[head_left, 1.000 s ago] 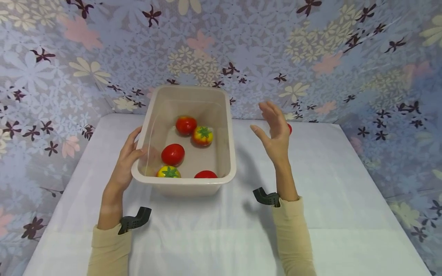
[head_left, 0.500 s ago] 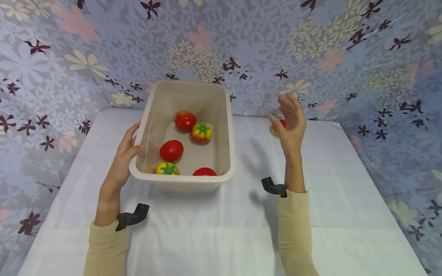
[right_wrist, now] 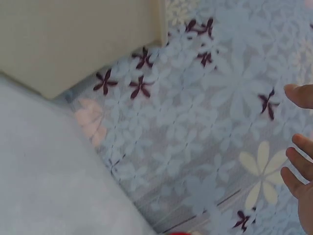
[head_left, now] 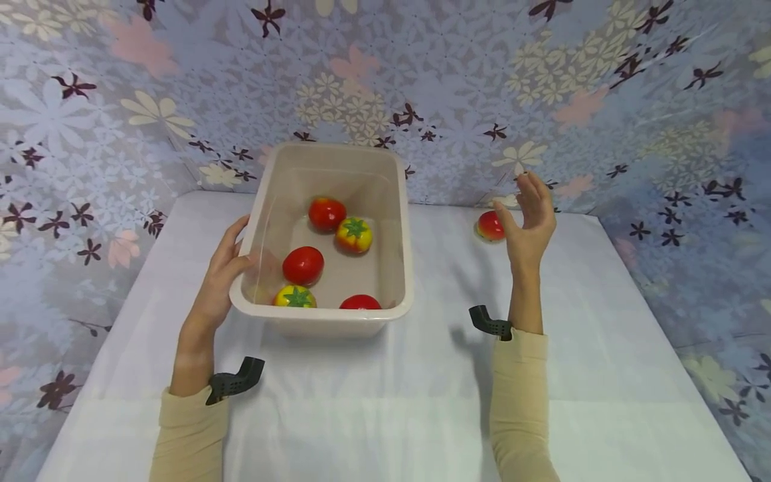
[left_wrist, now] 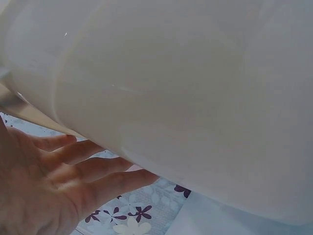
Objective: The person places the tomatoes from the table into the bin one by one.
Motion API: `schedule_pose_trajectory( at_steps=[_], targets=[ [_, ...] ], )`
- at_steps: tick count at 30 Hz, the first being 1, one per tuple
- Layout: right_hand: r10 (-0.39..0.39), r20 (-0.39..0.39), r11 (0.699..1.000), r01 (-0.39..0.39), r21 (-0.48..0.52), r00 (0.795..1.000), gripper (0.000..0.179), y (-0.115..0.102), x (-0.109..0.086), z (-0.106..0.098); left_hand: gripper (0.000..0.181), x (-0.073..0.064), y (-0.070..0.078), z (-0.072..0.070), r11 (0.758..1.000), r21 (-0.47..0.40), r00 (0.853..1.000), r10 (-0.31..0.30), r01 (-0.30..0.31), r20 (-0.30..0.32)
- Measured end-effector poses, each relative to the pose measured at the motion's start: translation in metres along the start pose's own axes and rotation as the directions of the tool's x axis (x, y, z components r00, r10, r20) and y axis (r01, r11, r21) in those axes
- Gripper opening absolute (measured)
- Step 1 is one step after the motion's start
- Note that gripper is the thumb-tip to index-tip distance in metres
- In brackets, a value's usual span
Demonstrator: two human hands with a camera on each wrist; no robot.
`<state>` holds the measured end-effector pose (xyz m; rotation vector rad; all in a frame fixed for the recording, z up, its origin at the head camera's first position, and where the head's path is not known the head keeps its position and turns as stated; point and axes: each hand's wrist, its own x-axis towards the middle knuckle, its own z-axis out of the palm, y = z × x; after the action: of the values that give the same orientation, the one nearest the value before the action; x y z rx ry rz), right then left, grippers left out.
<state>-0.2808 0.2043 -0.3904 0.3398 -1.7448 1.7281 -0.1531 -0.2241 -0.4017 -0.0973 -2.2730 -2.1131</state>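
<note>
My left hand point(head_left: 213, 284) rests against the left side of a beige plastic bin point(head_left: 340, 312), thumb near the rim. In the left wrist view its fingers point(left_wrist: 115, 186) lie nearly straight along the bin's outer wall. Several red and yellow toy tomatoes point(head_left: 303, 266) lie inside; green star-shaped tops show on two. My right hand point(head_left: 531, 231) is raised at the right, fingers slightly bent and thumb apart, holding nothing. Just left of it, a red toy tomato point(head_left: 490, 226) sits on the table near the back edge; only a red sliver shows in the right wrist view.
A white cloth point(head_left: 421, 402) covers the table. Flower-patterned fabric point(head_left: 452, 100) rises behind it and along both sides. Dark wrist mounts point(head_left: 490, 323) sit on both forearms.
My right hand has moved to the right, uncovering the red toy tomato that it had mostly hidden. My left hand stays at the bin, and the tomatoes inside keep their places.
</note>
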Motion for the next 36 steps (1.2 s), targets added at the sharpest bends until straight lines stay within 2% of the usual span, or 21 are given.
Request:
schedule_pose_trajectory(
  at_steps=[5,10,14,20,28,31,36],
  targets=[
    [0.02,-0.036,0.998,-0.022,-0.061,0.999,0.059,0.019,-0.001,-0.005,0.061,0.001,0.0,0.0,1.0,0.007,1.0,-0.006,0.006,0.001],
    [0.067,-0.032,0.986,-0.071,-0.154,0.997,0.058,0.013,-0.002,0.005,0.061,0.001,0.004,-0.003,1.0,-0.002,1.0,-0.014,0.014,-0.004],
    [0.081,-0.039,0.974,-0.088,-0.208,0.996,0.059,0.021,-0.003,0.004,0.06,0.0,0.003,-0.003,1.0,-0.007,1.0,-0.001,0.001,-0.006],
    [0.085,-0.061,0.966,-0.098,-0.239,0.994,0.06,0.034,-0.01,-0.002,0.06,-0.001,0.003,0.0,1.0,-0.016,1.0,-0.002,0.002,0.005],
    [0.152,-0.111,0.936,-0.179,-0.302,0.982,0.058,0.047,-0.018,-0.006,0.061,0.0,0.003,0.0,1.0,-0.007,1.0,0.003,-0.003,0.012],
    [0.173,-0.124,0.931,-0.203,-0.302,0.977,0.059,0.057,-0.018,-0.009,0.061,-0.001,0.002,0.0,1.0,-0.004,1.0,-0.003,0.003,0.003],
    [0.184,-0.14,0.93,-0.219,-0.295,0.973,0.063,0.087,-0.018,-0.018,0.061,-0.001,0.003,0.001,1.0,-0.024,1.0,-0.009,0.009,0.001]
  ],
)
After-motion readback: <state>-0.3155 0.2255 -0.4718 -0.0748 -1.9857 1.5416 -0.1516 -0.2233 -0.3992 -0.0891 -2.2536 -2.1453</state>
